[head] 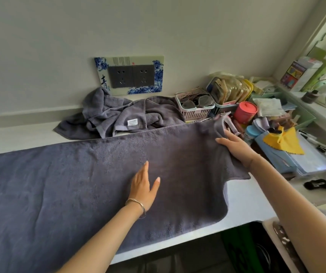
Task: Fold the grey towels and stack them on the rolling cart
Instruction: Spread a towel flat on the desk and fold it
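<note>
A long grey towel (79, 184) lies spread flat along the white counter (245, 201), from the left edge of view to the right. My left hand (143, 188) rests flat on its middle, fingers straight. My right hand (234, 143) holds the towel's far right corner, which is lifted and bunched around the fingers. A second grey towel (118, 115) with a white label lies crumpled against the wall behind. No rolling cart is in view.
A double wall socket (130, 75) with a blue-and-white surround sits above the crumpled towel. At the right are baskets of glasses (195, 105), a red tin (245, 112), a yellow cloth (284, 142), blue folders and a windowsill with cables.
</note>
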`<state>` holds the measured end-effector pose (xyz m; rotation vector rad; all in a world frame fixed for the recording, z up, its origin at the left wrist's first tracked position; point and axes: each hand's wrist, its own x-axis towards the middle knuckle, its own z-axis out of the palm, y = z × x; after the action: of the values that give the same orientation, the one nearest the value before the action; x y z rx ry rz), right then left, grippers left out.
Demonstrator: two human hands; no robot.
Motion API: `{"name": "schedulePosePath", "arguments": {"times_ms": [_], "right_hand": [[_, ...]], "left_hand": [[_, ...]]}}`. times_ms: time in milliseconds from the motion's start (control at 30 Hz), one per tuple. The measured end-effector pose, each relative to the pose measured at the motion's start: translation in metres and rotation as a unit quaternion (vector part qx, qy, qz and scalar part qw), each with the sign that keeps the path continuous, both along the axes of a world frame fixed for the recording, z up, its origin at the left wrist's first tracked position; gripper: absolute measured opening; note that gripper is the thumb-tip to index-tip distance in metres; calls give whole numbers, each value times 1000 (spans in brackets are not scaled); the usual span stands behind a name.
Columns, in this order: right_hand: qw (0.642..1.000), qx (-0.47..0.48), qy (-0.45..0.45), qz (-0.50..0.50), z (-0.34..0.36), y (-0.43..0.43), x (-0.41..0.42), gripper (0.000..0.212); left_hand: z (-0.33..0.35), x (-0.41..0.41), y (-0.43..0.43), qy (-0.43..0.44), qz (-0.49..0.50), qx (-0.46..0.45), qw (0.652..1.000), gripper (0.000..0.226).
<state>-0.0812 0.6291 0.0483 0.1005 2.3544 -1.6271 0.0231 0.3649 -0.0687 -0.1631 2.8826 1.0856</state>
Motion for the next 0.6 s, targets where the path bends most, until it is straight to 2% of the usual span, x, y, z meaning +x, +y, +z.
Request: {"name": "schedulePosePath", "arguments": {"times_ms": [67,133,233,300,333,400,467,533,600], "right_hand": [[997,-18,36,59,26,-50,15,48],[987,-83,53,124,33,-98,32,46],[962,-130,19,241,16,-172,56,48],[945,-121,-19,302,-5,-203,66,41],[944,-106,-36,311,-18,-213,71,37],[962,-27,0,273,-48,-222,73,29],[968,123,96,198,-80,-214,66,33],[940,253,143,177,-105,-201,64,44],[911,339,122,202,-123,-188,69,53]], "left_hand": [[4,8,-19,36,59,71,995,68],[5,14,-39,51,127,138,981,65],[5,25,-79,60,236,208,947,58],[2,36,-105,54,279,202,937,53],[-1,42,-118,47,289,168,941,51],[-9,55,-139,15,277,57,959,48],[-16,67,-155,-51,246,-38,967,48],[-21,76,-165,-108,209,-92,968,49],[-22,79,-167,-135,178,-126,967,49]]}}
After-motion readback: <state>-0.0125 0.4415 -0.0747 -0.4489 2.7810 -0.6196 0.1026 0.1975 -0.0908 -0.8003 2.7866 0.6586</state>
